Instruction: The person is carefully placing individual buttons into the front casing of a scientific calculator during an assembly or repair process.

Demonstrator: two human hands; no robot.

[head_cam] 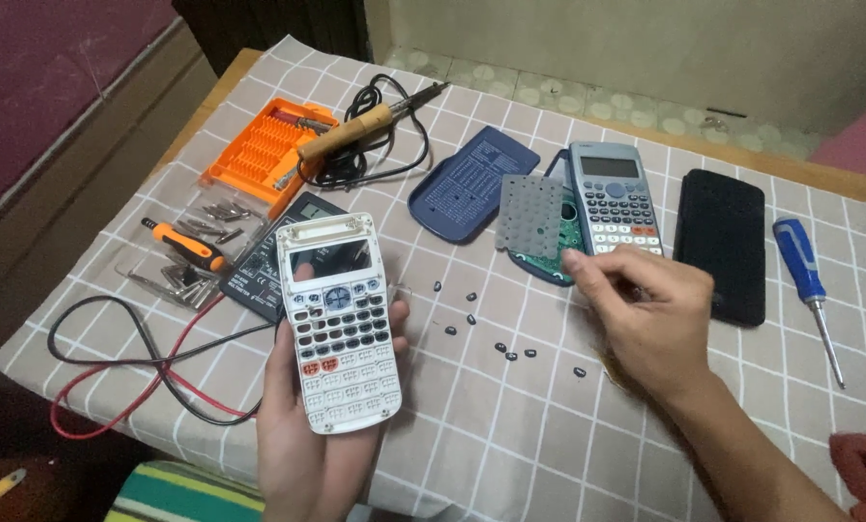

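My left hand point(302, 435) holds up a white calculator front shell point(339, 322), seen from inside, with some key caps sitting in its holes. My right hand point(645, 314) hovers over the table to the right, fingertips pinched near the lower edge of a grey calculator point(612, 196) and a green circuit board point(546, 263). What the fingers pinch, if anything, is too small to see. A grey rubber key mat point(530, 215) lies on the board. Several small dark key caps point(471, 319) are scattered on the checked cloth point(510, 425) between my hands.
A blue calculator cover point(467, 184) lies behind the mat. Far left are an orange bit case point(264, 150), a soldering iron point(355, 130), an orange-handled screwdriver point(186, 244), a multimeter point(264, 261) with red and black leads point(152, 372). A black case point(723, 242) and blue screwdriver point(808, 285) lie right.
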